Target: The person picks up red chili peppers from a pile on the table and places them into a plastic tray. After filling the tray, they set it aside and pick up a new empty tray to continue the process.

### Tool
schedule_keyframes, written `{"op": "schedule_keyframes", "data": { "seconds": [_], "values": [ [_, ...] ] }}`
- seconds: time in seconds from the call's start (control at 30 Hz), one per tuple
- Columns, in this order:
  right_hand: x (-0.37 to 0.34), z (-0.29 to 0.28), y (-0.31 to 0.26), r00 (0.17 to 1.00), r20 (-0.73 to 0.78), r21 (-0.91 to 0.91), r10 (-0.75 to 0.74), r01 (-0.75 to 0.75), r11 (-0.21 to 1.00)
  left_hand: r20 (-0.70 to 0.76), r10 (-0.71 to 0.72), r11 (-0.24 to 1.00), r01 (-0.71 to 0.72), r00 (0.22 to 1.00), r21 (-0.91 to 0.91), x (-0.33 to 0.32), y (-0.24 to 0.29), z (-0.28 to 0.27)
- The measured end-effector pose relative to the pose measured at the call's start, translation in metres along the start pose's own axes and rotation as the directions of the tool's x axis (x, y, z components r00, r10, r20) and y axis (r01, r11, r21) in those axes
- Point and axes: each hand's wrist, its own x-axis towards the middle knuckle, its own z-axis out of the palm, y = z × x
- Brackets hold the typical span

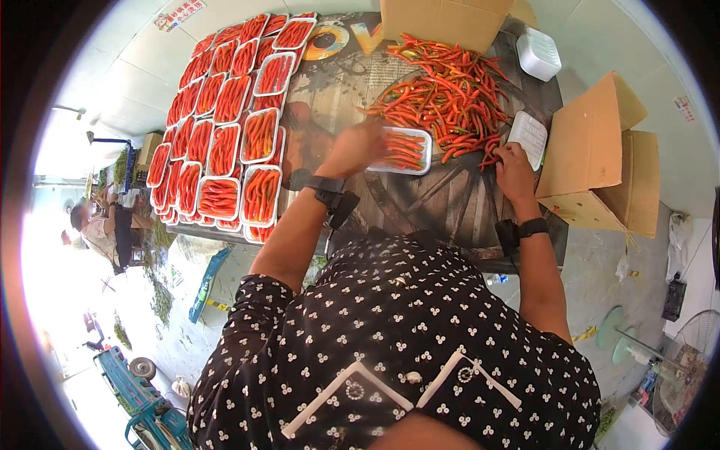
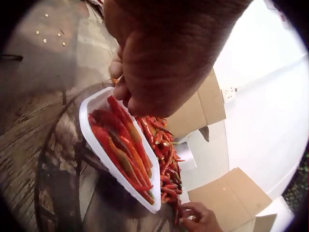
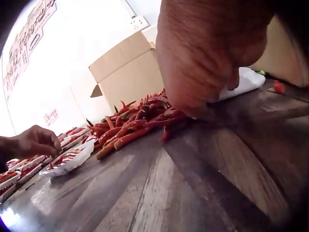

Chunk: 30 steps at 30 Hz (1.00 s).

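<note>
A white tray (image 1: pixel 429 154) with several red and orange chili peppers (image 2: pixel 126 150) lies in front of the person. Bent fingers of the left hand (image 1: pixel 354 148) reach over the tray's left end. A bit of orange shows by those fingertips in the left wrist view, but I cannot tell whether they hold it. At the lower right edge of a loose chili heap (image 1: pixel 450 97), the right hand (image 1: pixel 516 174) pinches at a red chili pepper (image 1: pixel 489 152). In the right wrist view, the back of this hand hides its fingertips.
Filled chili trays (image 1: pixel 230 97) are stacked along the table's left side. An empty white tray (image 1: pixel 529 135) lies just beyond the right hand, and stacked white trays (image 1: pixel 538 54) stand at the far right corner. One carton (image 1: pixel 442 22) sits behind the heap, another open carton (image 1: pixel 589 154) at right.
</note>
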Motion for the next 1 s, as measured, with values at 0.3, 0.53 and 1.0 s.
{"op": "schedule_keyframes", "data": {
  "seconds": [0.3, 0.53, 1.0],
  "values": [
    [0.005, -0.022, -0.035, 0.998, -0.057, 0.165, -0.002, 0.011, 0.986, -0.006, -0.014, 1.000, 0.014, 1.000, -0.009, -0.002, 0.013, -0.008],
    [0.040, -0.002, -0.084, 0.984, 0.068, 0.338, -0.167, 0.135, 0.931, -0.071, 0.214, 0.967, -0.222, 0.974, -0.125, 0.023, 0.027, 0.011],
    [0.054, 0.032, -0.119, 0.968, 0.166, 0.475, -0.189, 0.090, 0.875, 0.052, 0.220, 0.975, -0.221, 0.974, 0.009, 0.023, 0.010, 0.031]
  ]
}}
